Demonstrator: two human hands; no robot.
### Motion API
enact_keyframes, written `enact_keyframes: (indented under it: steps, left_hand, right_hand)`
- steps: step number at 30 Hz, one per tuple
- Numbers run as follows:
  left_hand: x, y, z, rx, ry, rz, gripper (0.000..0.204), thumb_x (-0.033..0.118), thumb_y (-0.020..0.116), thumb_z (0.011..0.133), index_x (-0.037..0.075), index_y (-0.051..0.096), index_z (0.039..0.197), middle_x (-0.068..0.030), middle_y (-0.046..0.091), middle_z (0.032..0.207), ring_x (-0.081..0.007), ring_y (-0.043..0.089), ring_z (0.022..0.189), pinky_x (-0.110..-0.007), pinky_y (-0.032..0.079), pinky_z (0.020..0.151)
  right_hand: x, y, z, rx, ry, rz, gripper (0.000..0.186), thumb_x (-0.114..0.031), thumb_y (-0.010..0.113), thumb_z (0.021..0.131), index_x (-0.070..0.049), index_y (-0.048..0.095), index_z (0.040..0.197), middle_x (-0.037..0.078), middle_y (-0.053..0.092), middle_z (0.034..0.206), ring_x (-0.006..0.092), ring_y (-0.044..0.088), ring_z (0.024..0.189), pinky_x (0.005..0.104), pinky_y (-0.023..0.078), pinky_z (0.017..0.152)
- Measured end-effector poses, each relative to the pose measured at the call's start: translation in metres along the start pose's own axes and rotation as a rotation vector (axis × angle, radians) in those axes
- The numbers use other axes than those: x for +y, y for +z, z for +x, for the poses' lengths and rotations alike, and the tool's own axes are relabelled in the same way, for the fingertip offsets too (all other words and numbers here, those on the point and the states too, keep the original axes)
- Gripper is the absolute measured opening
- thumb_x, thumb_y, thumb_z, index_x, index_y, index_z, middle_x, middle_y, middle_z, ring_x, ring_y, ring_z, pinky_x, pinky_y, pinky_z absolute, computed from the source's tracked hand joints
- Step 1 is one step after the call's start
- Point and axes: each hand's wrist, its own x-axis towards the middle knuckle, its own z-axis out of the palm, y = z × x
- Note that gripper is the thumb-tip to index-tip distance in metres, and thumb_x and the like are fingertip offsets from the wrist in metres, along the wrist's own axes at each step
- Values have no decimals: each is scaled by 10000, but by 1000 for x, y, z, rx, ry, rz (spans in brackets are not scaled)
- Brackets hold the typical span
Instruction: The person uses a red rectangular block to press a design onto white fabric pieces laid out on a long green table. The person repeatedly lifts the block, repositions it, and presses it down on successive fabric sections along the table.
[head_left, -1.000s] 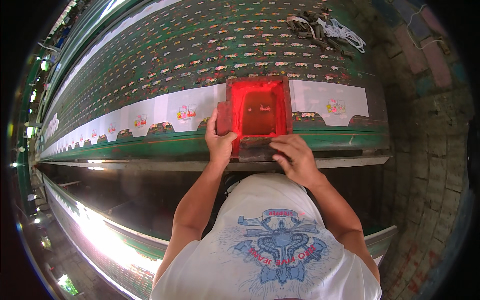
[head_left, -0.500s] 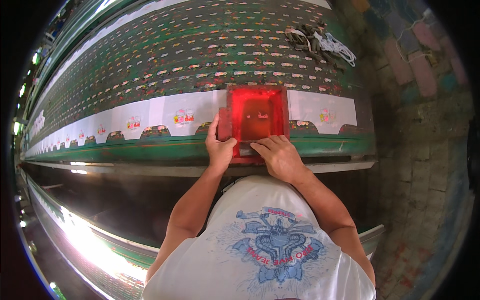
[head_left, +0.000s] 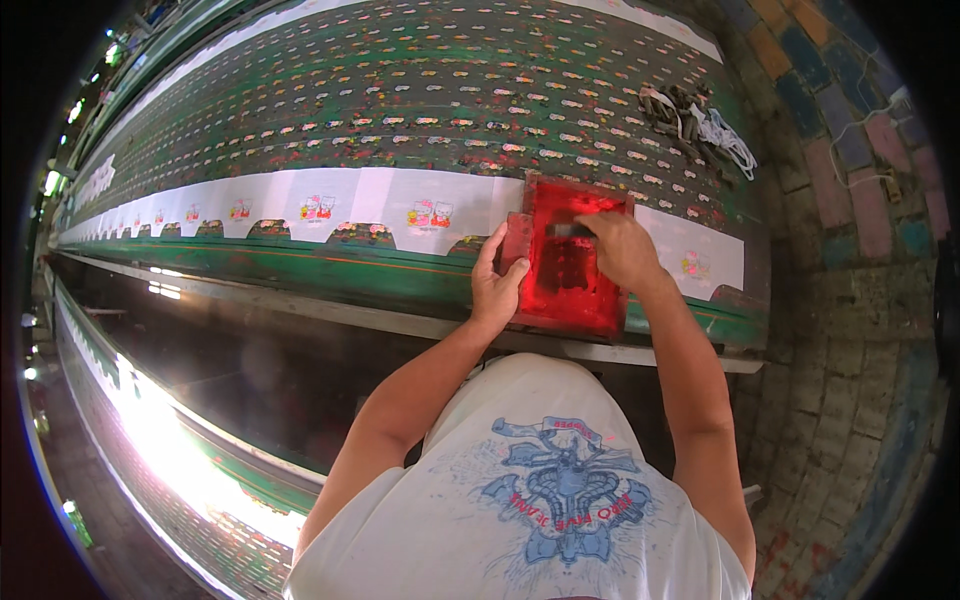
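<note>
In the head view, I find the frame at the table's (head_left: pixel 330 272) near edge, toward its right end, over a row of white sheets (head_left: pixel 462 200). The frame (head_left: pixel 582 192) is rectangular, its walls and floor stained bright red, with a darker patch mid-floor. I note the left hand (head_left: pixel 494 292) gripping its left side, thumb apart from fingers. The right hand (head_left: pixel 630 252), fingers curled, holds a dark blade (head_left: pixel 568 230), partly hidden and blurred, inside the frame.
</note>
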Motion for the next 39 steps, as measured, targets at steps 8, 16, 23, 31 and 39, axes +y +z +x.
enact_keyframes:
  steps: [8, 16, 23, 31, 39]
  left_hand:
    - [7, -3, 2, -58, -93, -77, 716, -53, 767, 1017, 9, 505, 1681, -148, 596, 1634, -226, 594, 1477, -392, 485, 1254]
    - [12, -5, 3, -83, -127, -127, 727, -67, 753, 1020, -3, 471, 1688, -154, 587, 1626, -231, 579, 1485, -398, 475, 1262]
    - [11, -5, 4, -88, -108, -69, 732, -69, 741, 1019, -8, 460, 1692, -157, 573, 1642, -246, 558, 1515, -409, 446, 1291]
    - [17, 0, 4, -92, -87, 33, 773, -54, 763, 999, -1, 450, 1704, -174, 579, 1637, -245, 598, 1476, -402, 478, 1258]
    - [24, 26, -1, 55, -19, 151, 887, -143, 781, 841, -11, 504, 1674, -138, 650, 1555, -211, 654, 1389, -361, 552, 1161]
  right_hand:
    - [11, 20, 9, 121, 11, -101, 564, 60, 700, 820, -96, 757, 1359, 183, 769, 1252, 432, 713, 1219, 531, 550, 1080]
    - [-54, 20, -57, 106, -32, -103, 561, 13, 744, 784, -54, 789, 1340, 152, 775, 1271, 367, 721, 1119, 513, 563, 1003]
    - [-96, 25, -101, 97, 28, -53, 550, 52, 721, 782, -32, 798, 1320, 153, 785, 1276, 366, 729, 1154, 500, 573, 1026]
    - [-86, 15, -110, 8, 32, 60, 538, -11, 820, 800, -48, 792, 1336, 147, 758, 1325, 363, 701, 1224, 503, 567, 1059]
    - [-55, 16, -151, 234, 100, 295, 479, -121, 907, 899, -52, 786, 1358, 183, 709, 1473, 422, 646, 1385, 539, 513, 1186]
